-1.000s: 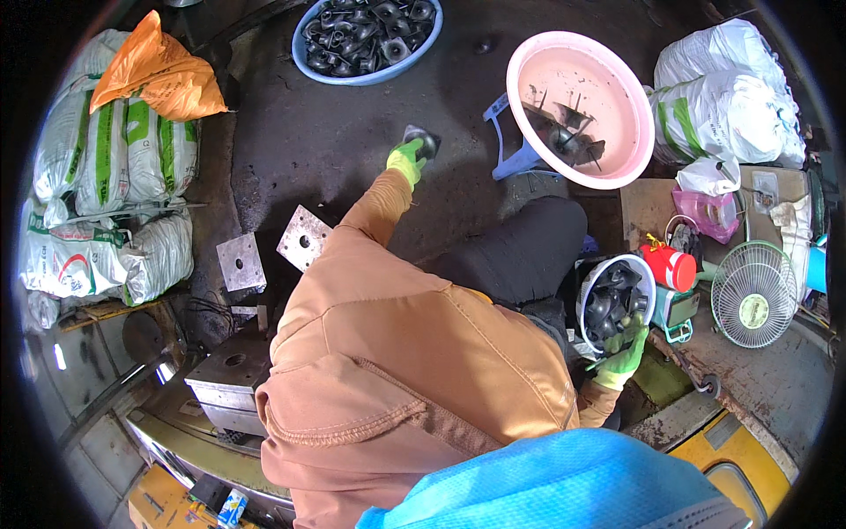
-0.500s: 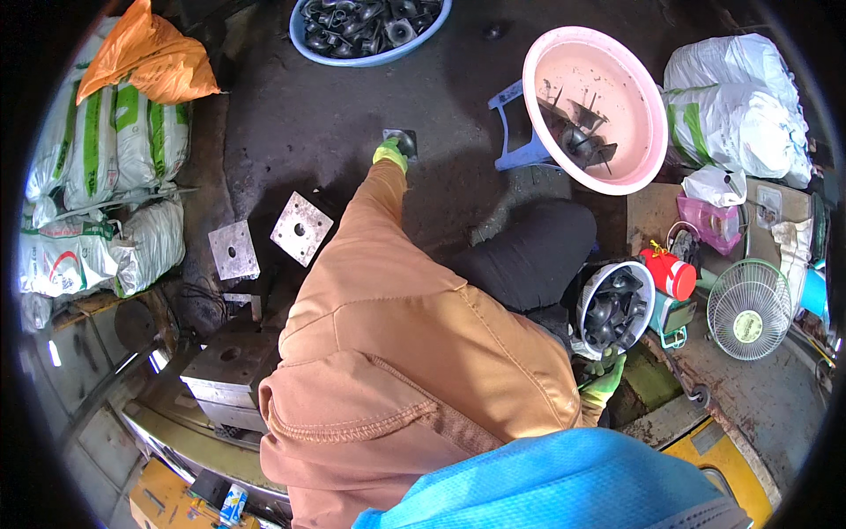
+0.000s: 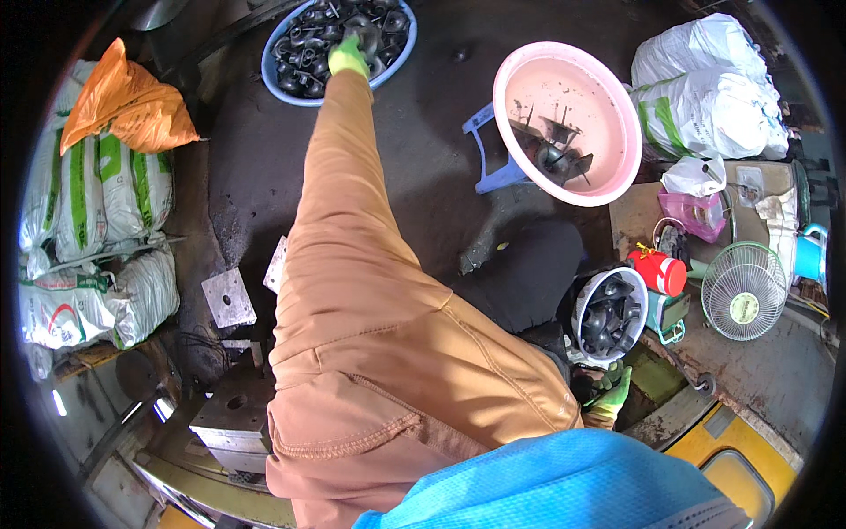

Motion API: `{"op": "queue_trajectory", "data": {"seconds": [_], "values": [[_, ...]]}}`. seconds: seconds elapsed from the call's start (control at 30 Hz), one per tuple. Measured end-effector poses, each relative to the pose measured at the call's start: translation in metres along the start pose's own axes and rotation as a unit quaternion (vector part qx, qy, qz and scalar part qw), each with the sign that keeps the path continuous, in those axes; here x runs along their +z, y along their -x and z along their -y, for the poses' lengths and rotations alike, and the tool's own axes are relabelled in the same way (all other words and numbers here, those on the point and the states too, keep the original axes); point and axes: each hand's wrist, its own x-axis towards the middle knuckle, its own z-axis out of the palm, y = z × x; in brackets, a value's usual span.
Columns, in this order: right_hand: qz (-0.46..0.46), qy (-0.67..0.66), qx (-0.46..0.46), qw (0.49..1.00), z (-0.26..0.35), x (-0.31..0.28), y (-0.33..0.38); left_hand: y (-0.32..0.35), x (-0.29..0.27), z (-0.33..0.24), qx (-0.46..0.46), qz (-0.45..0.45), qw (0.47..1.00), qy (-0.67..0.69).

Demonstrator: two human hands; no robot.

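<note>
My left hand [image 3: 349, 60], in a yellow-green glove, reaches to the blue basin [image 3: 267, 74] at the far side. Its fingers close round a dark grey funnel-like part [image 3: 362, 35], right over a heap of similar black parts [image 3: 308, 55]. At the lower right, just below a white bucket [image 3: 582, 304] of the same dark parts [image 3: 608, 319], is my right hand [image 3: 608, 397], also gloved. Its fingers look curled, but what is in them is dark and partly hidden.
A pink basin [image 3: 627, 115] with a few finned dark parts leans by a blue plastic stool [image 3: 493, 176]. White sacks stand left and right, with an orange bag [image 3: 128, 110] on the left ones. A fan [image 3: 745, 291] and red jug [image 3: 661, 271] are on the right; metal blocks [image 3: 231, 423] lower left.
My left arm has stretched farther forward, carrying the dark part from above the floor to the blue basin. The view has shifted. My right hand stays by the white bucket.
</note>
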Motion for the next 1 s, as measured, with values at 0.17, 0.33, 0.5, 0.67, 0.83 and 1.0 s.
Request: {"op": "queue_trajectory", "data": {"seconds": [0.17,0.33,0.5,0.67,0.83,1.0], "values": [[-0.022,0.073,-0.043,0.996,-0.003,0.007,-0.007,-0.036,0.016,-0.062,-0.255,0.006,0.946,0.199],[0.041,0.050,-0.015,0.998,-0.017,-0.004,-0.021,0.029,0.025,0.029,0.065,0.125,0.925,-0.354],[0.116,-0.005,0.017,0.993,-0.015,-0.025,-0.031,0.150,0.026,0.141,-0.246,0.127,0.953,-0.124],[0.081,0.027,-0.010,0.996,-0.015,-0.021,-0.026,0.267,0.017,0.163,-0.098,0.378,0.824,-0.412],[-0.037,0.076,-0.060,0.995,-0.002,-0.022,-0.010,0.337,0.055,0.065,-0.298,0.352,0.886,-0.053],[-0.041,-0.029,-0.059,0.997,0.033,-0.062,-0.032,0.373,0.139,-0.108,-0.334,0.396,0.835,0.184]]}}
